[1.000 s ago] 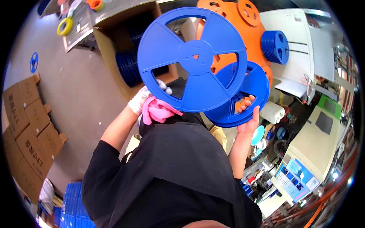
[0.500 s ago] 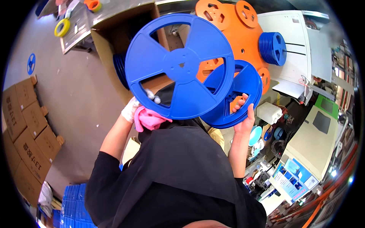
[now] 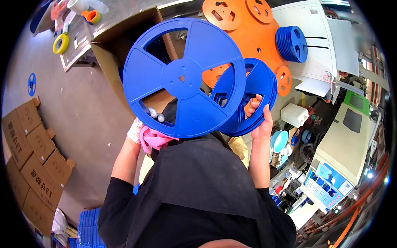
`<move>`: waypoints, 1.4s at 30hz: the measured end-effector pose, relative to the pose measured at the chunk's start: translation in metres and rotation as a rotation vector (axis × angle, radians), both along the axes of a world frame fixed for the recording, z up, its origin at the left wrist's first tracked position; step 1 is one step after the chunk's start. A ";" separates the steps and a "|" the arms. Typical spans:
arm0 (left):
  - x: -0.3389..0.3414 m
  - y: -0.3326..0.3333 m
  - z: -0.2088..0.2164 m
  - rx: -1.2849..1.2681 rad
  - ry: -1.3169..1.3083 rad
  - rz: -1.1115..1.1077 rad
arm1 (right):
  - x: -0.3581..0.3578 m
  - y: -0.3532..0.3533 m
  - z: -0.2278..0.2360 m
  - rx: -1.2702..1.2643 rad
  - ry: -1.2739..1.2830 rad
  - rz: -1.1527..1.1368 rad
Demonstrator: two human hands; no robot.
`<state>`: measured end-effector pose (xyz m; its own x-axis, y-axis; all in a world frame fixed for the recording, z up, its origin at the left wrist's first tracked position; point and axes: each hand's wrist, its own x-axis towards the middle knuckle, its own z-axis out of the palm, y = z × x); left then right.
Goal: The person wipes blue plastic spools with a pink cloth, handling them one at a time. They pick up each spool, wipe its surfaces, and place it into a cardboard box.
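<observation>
Grey-brown floor [image 3: 91, 124] spreads across the left. Grey worktable [image 3: 115, 15] stands far left, corner jutting over it. White cabinet [image 3: 297, 20] far right; cream-and-green machine housing [image 3: 343, 144] nearer, right. Small bright lights [image 3: 369, 175] at extreme right; reddish bars [image 3: 350, 226] there blurred, perhaps racking.

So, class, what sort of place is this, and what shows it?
Probably a factory or workshop: many blue reels, a large beige and green machine on the right and cardboard boxes piled on the left suggest it.
</observation>
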<state>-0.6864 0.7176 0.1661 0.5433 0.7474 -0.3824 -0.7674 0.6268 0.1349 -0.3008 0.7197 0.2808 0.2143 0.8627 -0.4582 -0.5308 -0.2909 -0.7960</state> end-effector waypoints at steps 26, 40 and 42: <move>-0.048 0.132 -0.241 -0.099 1.298 0.192 | 0.003 -0.021 -0.005 -0.108 -0.067 -0.075; -0.033 0.002 -0.144 -0.141 1.323 0.293 | -0.018 0.091 -0.156 -0.087 -1.192 0.486; -0.029 -0.023 -0.115 -0.147 1.327 0.233 | -0.013 0.095 -0.213 -0.091 -1.435 0.566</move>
<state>-0.7156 0.6944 0.0514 -0.4271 0.6776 -0.5987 -0.2023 0.5737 0.7937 -0.3141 0.8150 0.0677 0.1709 0.9617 -0.2143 0.8313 -0.2574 -0.4926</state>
